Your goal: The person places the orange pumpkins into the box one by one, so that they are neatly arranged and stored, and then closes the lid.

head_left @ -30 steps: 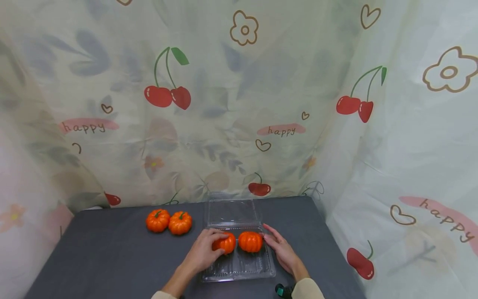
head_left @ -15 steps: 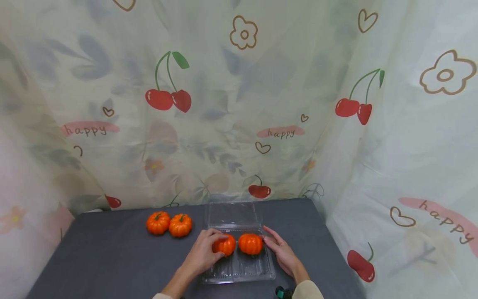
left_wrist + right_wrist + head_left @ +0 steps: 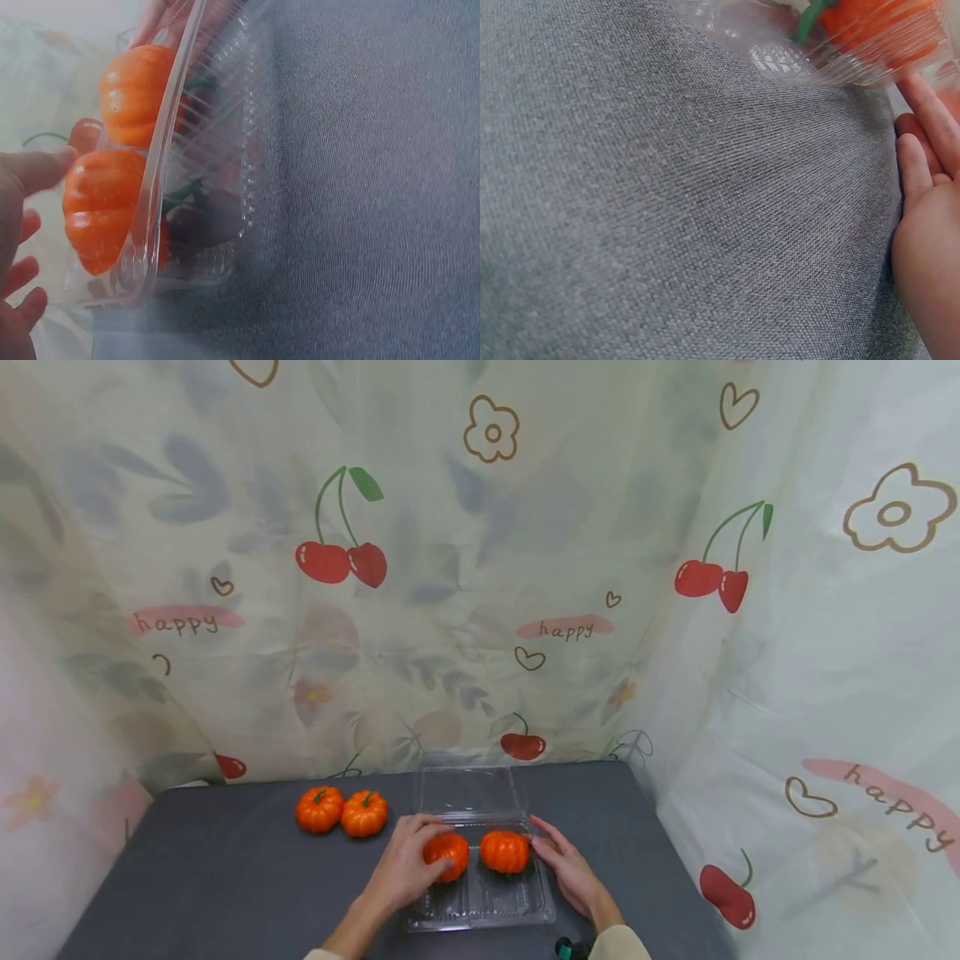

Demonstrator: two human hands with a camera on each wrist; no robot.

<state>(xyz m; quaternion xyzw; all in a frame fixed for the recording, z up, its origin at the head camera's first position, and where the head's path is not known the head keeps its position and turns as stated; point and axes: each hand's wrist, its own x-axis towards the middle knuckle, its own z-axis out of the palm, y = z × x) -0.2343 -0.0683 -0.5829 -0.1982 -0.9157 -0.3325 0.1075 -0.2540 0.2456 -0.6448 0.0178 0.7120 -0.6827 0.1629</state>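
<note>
Orange toy pumpkins sit in a pair (image 3: 342, 811) well to the left of our left hand, touching each other on the dark grey surface (image 3: 225, 877), outside the container. Going right, we come to our left hand (image 3: 406, 862), whose grip is curled around the left pumpkin (image 3: 447, 853) in the clear plastic container (image 3: 480, 906); the fingers wrap its near and left sides, and the thumb shows at its top in the left wrist view, where the same pumpkin (image 3: 101, 206) presses against the clear wall (image 3: 161, 172). That pumpkin sits in the far left part of the container, though we cannot tell whether it rests on the floor of the tray or is lifted slightly. Just to the right of this grip, apart by a narrow gap, the right pumpkin (image 3: 504, 851) sits in the far right part of the container, free of both hands as far as we can see. The container's open lid (image 3: 467, 790) lies flat beyond both pumpkins, hinged back toward the cherry-printed curtain (image 3: 480, 568). Further right, our right hand (image 3: 566, 868) rests with straight, relaxed fingers along the container's right edge, holding nothing; the fingertips reach toward the right pumpkin, and the right wrist view shows the fingers (image 3: 922, 161) lying flat on the grey cloth beside the plastic rim (image 3: 810, 64). Near that wrist, at the lower edge, a small teal and black object (image 3: 566, 948) peeks out.
</note>
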